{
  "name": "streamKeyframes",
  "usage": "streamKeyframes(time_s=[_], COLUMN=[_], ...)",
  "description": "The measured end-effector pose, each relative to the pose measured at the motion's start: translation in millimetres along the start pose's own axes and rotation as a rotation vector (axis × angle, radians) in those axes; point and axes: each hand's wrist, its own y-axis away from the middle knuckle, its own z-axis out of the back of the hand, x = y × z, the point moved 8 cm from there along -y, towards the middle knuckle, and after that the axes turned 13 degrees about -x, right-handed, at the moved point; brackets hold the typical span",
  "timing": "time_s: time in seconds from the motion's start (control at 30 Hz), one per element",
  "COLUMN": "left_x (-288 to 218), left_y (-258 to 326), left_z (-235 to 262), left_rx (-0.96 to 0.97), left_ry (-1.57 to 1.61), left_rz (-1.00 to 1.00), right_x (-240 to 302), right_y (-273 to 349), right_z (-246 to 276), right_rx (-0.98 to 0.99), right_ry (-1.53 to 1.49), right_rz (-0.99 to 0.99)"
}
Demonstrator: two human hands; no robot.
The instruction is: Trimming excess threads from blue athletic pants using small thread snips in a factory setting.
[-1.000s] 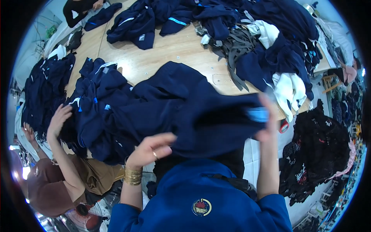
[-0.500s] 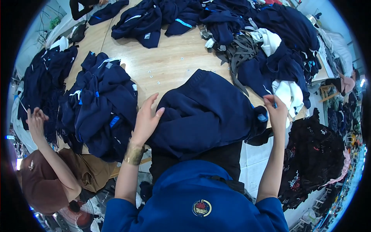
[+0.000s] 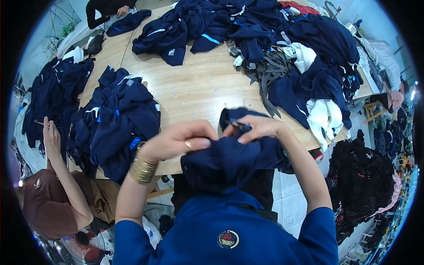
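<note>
A navy fleece garment lies bunched over the near table edge and hangs toward my lap. My left hand, with a ring and gold bangles at the wrist, is closed on the garment's upper part, its fingertips bent down into the cloth. Close beside it, my right hand is curled around a small dark tool that looks like thread snips. Its fingers are right over the garment's raised fold. Motion blurs the hands a little, and the spot between the fingertips is partly hidden.
Navy garment piles lie on the left, far left and along the back. Grey straps and white cloth lie at right. A co-worker's hand is at left; another person sits at the back. Black cloth is heaped at right.
Both hands have come together over the garment, the right one moving in from its right side. The garment has been gathered closer to me and bunched up, uncovering more tabletop.
</note>
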Motion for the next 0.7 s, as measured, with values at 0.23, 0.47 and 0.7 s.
streamKeyframes(time_s=[0.23, 0.47, 0.7], left_x=[-90, -213, -17], left_y=[-12, 32, 45], left_z=[114, 96, 53], left_rx=[-0.643, -1.108, -0.687], left_ry=[-0.904, -1.389, -1.302], left_rz=[-0.320, -0.977, -0.634], right_x=[115, 273, 75], right_y=[55, 172, 116], right_z=[107, 98, 13], right_rx=[-0.706, -1.516, -1.051], right_ry=[0.777, 1.377, 1.187], right_rz=[0.199, 0.493, 0.288])
